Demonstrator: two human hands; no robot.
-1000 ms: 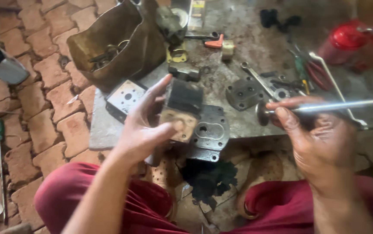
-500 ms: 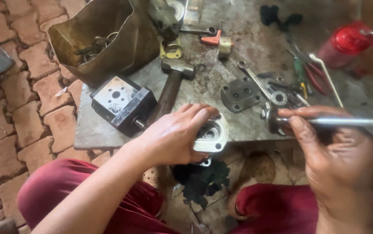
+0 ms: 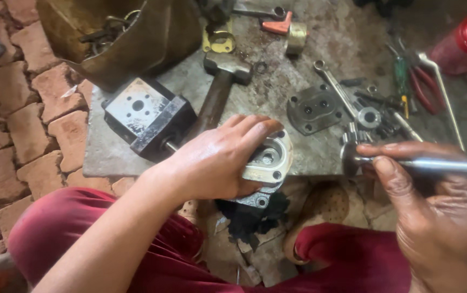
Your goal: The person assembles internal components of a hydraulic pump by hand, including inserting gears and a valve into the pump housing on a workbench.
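**Hands at stone slab**

Head view: left hand (image 3: 217,160) lay palm-down, fingers curled, gripping one pale cast-metal housing (image 3: 268,163) at the grey slab's (image 3: 103,152) near edge. Right hand (image 3: 434,217) clasped one shiny steel rod (image 3: 434,164). One wooden-handled hammer (image 3: 220,87), one black block (image 3: 146,116) nearby.

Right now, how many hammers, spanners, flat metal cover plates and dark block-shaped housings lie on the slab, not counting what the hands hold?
Hammers: 1, the hammer
Spanners: 1, the spanner
Flat cover plates: 1, the cover plate
Block housings: 1, the dark housing
Total: 4
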